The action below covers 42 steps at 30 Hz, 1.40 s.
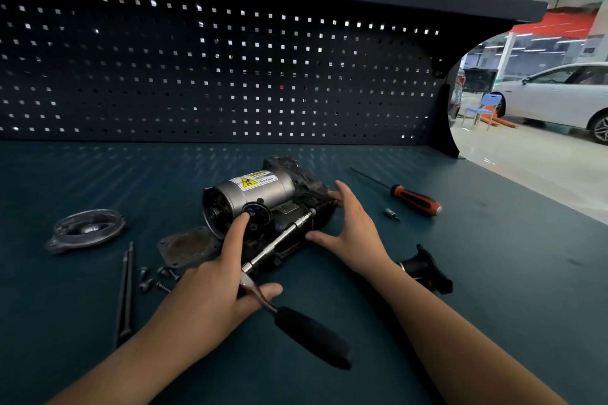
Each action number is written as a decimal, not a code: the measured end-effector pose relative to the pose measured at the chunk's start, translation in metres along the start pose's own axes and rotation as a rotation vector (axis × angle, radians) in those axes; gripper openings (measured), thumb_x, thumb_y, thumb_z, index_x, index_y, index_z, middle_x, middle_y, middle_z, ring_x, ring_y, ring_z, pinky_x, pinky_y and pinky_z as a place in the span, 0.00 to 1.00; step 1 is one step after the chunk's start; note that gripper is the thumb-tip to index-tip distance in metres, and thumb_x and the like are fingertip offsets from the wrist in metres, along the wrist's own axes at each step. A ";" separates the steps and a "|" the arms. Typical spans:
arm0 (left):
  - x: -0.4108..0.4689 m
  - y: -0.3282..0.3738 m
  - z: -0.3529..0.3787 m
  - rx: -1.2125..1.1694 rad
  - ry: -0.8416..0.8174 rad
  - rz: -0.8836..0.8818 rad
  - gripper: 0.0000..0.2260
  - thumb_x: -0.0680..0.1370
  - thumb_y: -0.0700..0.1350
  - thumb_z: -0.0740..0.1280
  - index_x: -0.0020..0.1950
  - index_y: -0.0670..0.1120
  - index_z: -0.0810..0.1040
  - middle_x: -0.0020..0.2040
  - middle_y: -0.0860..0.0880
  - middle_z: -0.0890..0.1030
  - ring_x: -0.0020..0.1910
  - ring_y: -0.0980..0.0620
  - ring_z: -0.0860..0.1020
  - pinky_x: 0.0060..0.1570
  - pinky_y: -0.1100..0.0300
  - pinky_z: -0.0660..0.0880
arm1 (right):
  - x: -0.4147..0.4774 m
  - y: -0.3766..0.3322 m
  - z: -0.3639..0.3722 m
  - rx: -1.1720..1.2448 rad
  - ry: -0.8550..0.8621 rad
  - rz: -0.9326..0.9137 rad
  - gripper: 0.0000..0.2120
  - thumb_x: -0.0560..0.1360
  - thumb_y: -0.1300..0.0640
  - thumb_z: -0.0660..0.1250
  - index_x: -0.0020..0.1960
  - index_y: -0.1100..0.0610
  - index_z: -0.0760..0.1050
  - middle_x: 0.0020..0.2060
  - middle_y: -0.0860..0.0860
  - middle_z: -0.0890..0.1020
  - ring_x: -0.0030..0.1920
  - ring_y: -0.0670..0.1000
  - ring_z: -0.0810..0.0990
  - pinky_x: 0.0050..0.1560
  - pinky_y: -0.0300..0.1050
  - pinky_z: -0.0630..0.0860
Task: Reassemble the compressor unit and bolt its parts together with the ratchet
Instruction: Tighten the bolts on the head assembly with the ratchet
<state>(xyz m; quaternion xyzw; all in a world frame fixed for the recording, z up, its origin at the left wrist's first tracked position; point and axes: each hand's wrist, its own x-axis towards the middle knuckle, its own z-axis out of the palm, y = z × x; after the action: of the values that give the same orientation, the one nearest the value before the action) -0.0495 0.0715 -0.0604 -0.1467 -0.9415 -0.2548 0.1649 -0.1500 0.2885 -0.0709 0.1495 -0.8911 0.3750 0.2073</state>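
Observation:
The compressor unit (260, 197), a silver cylinder with a yellow warning label on a black body, lies on its side mid-bench. A ratchet (289, 299) with a black foam handle and a long chrome extension reaches into the unit's right side. My left hand (220, 276) holds the ratchet's head between thumb and fingers, and its index finger rests on a black round part on the unit's near end. My right hand (348, 230) is spread with straight fingers against the unit's right end.
On the green bench mat: a round metal end cover (87, 230) at left, a flat gasket plate (187, 245), several loose bolts (154, 279), two long through-bolts (126, 289), a red-handled screwdriver (408, 197), a small bit (391, 214) and a black fitting (424, 269). A pegboard stands behind.

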 end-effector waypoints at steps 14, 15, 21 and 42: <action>0.001 -0.001 0.004 0.024 0.100 -0.035 0.39 0.74 0.58 0.64 0.75 0.54 0.41 0.39 0.56 0.77 0.40 0.60 0.75 0.36 0.67 0.65 | 0.002 -0.003 0.001 0.207 -0.052 0.153 0.48 0.63 0.51 0.78 0.75 0.53 0.54 0.61 0.45 0.63 0.63 0.44 0.66 0.63 0.39 0.66; 0.000 0.000 0.006 0.044 0.100 -0.049 0.40 0.74 0.59 0.64 0.74 0.54 0.39 0.47 0.56 0.74 0.45 0.59 0.75 0.39 0.66 0.63 | 0.003 -0.003 0.001 0.221 -0.045 0.159 0.45 0.63 0.51 0.78 0.73 0.52 0.58 0.59 0.44 0.65 0.61 0.43 0.67 0.61 0.37 0.65; -0.002 0.001 0.013 -0.004 0.091 -0.091 0.41 0.74 0.58 0.64 0.75 0.53 0.38 0.71 0.50 0.56 0.58 0.51 0.75 0.50 0.61 0.69 | 0.004 0.002 0.007 0.452 -0.025 0.254 0.36 0.64 0.54 0.77 0.67 0.50 0.64 0.62 0.50 0.74 0.62 0.48 0.73 0.65 0.46 0.69; 0.000 -0.005 0.017 -0.338 0.060 -0.128 0.38 0.73 0.50 0.69 0.75 0.59 0.48 0.32 0.57 0.78 0.38 0.64 0.76 0.38 0.74 0.67 | -0.001 -0.005 0.007 0.545 0.049 0.235 0.22 0.64 0.57 0.78 0.54 0.51 0.71 0.53 0.48 0.79 0.52 0.46 0.79 0.54 0.38 0.75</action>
<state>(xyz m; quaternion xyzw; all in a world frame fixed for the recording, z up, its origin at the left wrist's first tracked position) -0.0550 0.0769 -0.0766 -0.1043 -0.8873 -0.4237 0.1491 -0.1487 0.2801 -0.0729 0.0865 -0.7635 0.6253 0.1361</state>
